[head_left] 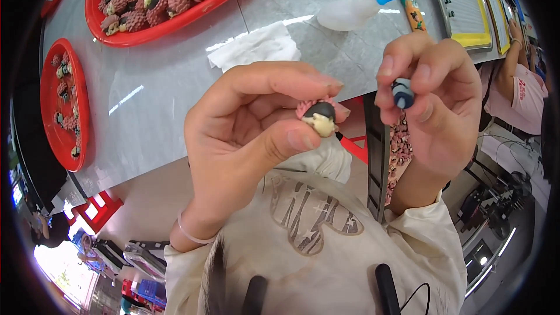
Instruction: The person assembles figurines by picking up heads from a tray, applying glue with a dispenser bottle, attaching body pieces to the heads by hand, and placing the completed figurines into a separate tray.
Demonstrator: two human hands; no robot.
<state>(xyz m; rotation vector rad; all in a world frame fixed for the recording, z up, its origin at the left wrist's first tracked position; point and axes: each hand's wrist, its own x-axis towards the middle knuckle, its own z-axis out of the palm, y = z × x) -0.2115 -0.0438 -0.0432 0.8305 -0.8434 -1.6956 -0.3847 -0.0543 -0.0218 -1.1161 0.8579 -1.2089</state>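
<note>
A small figure (319,118), pink and spiky with a black top and a cream face, sits between the thumb and the fingers of the left hand (245,134), which is closed around it and holds it up over the table edge. Just to its right, not touching, the right hand (434,105) is closed on a thin tool (402,94) with a blue and white tip; the tip points toward the figure.

Behind the hands lies the grey table (175,99). On it, near the left hand, there is a crumpled white tissue (255,46). Further back lies a white squeeze bottle (350,11) with a blue nozzle, on its side, and beside it an orange stick (408,1) with a pattern. A large red tray (175,23) at the top is full of similar pink figures, and a second red tray (49,105) at the left holds a few more. At the top right lies a flat board (466,6) with a yellow edge. Another person's arm (510,70) is at the far right.
</note>
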